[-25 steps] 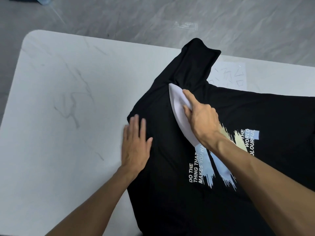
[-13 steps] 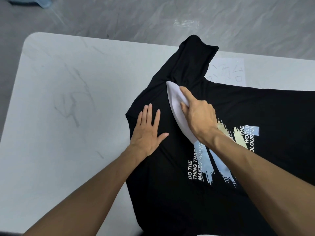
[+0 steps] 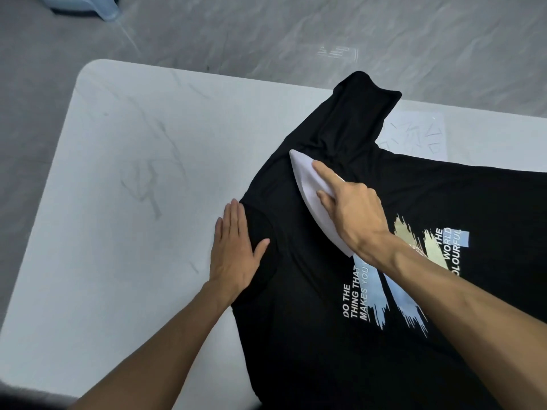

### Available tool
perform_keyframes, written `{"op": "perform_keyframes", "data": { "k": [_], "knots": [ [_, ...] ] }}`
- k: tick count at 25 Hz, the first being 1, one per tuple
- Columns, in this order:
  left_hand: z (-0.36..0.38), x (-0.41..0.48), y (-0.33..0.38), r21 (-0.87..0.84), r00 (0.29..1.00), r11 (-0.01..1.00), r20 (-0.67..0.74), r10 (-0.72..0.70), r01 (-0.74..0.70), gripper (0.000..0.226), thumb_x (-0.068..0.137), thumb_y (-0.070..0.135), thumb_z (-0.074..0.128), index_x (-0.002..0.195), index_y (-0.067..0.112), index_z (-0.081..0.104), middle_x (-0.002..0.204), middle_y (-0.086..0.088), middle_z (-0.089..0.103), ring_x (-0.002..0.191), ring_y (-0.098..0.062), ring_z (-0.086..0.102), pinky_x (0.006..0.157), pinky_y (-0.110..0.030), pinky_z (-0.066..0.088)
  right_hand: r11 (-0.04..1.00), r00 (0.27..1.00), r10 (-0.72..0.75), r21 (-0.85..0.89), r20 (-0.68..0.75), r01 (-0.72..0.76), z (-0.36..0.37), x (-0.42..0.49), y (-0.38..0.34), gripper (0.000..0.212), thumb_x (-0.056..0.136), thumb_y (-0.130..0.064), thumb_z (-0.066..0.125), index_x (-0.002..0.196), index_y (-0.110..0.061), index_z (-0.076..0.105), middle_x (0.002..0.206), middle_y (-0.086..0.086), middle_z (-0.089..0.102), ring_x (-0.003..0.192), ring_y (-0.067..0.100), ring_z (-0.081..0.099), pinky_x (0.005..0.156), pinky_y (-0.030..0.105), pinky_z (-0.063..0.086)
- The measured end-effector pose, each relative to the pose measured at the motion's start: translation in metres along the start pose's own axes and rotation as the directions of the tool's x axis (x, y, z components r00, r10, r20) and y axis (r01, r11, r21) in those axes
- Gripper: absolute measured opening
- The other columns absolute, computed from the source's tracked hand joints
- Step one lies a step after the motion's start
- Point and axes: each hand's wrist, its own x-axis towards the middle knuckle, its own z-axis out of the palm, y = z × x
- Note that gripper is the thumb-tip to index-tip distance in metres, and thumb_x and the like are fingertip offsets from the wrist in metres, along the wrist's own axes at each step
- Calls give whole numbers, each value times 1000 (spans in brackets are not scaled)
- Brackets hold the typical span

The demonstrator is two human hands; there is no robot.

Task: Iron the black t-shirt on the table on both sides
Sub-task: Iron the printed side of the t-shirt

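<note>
The black t-shirt (image 3: 299, 335) lies print side up on the white table (image 3: 127, 179), its sleeve reaching toward the far edge. My right hand (image 3: 352, 211) grips the white iron (image 3: 307, 184), which sits on the shirt's shoulder with its tip pointing at the base of the sleeve; my forefinger lies stretched along its top. My left hand (image 3: 236, 253) presses flat, fingers straight, on the shirt's left edge by the collar, partly over the table.
A pale sheet with faint line drawings (image 3: 414, 134) lies on the table beyond the shirt. A light blue plastic object (image 3: 85, 7) stands on the grey floor at the top left. The table's rounded left corner is near.
My left hand has slid left from the shirt's chest area to its edge by the collar. The iron in my right hand has barely shifted.
</note>
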Motion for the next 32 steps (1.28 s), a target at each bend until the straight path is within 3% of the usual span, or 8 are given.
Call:
{"op": "perform_keyframes", "data": {
  "k": [3,6,15,19,24,26,30,32],
  "knots": [
    [-2,3,3,-82,999,997,-54,9,-14,87,99,50,38,152,9,-18,164,-9,-16,151,-20,-11,124,-35,0,995,994,-90,39,64,88,18,-3,-35,55,98,-28,44,145,-47,24,80,11,62,74,37,57,75,44,50],
    [-2,2,5,-20,996,997,-50,78,-79,82,100,46,36,154,5,-10,163,-11,-14,151,-21,-12,124,-37,1,993,985,-112,-16,133,115,37,-7,-50,56,98,-23,40,145,-46,22,79,10,60,72,36,57,72,44,49],
    [-8,12,10,139,992,982,34,121,-125,76,103,40,30,153,-1,-9,163,-18,-11,151,-27,-12,124,-41,4,985,994,-69,-150,83,81,50,-8,-52,61,97,-18,40,147,-46,18,75,6,53,60,31,48,59,37,40],
    [-13,14,11,203,991,973,99,95,-114,75,104,44,22,150,-2,-14,160,-21,-18,150,-30,-17,124,-42,2,988,1000,11,-154,19,-8,43,0,-40,59,98,-17,40,146,-45,20,75,7,56,60,30,47,58,35,35],
    [-20,14,13,215,988,970,131,84,-111,74,104,46,17,151,-2,-12,161,-21,-16,150,-30,-14,124,-41,3,986,988,129,-97,-81,-137,17,11,1,50,102,-31,38,147,-45,22,82,13,63,64,30,42,63,36,34],
    [-24,14,22,205,990,977,140,37,-65,75,103,48,19,152,-2,-9,161,-21,-14,151,-30,-12,124,-41,4,989,989,139,-49,-50,-142,8,12,8,50,102,-32,39,147,-44,24,84,15,64,67,32,45,65,38,37],
    [-20,25,60,20,992,997,-105,-69,72,68,101,35,39,152,-5,17,161,-25,5,151,-34,2,124,-43,8,985,993,-79,-147,87,91,10,11,9,52,101,-35,39,147,-47,20,80,9,61,71,34,58,63,37,41],
    [-12,41,68,-40,974,991,-183,-131,125,69,100,34,40,152,-4,16,162,-22,8,151,-32,5,124,-43,11,970,987,-129,-195,92,145,12,17,8,52,101,-37,38,148,-45,19,73,6,57,64,31,55,60,36,41]
  ]
}}
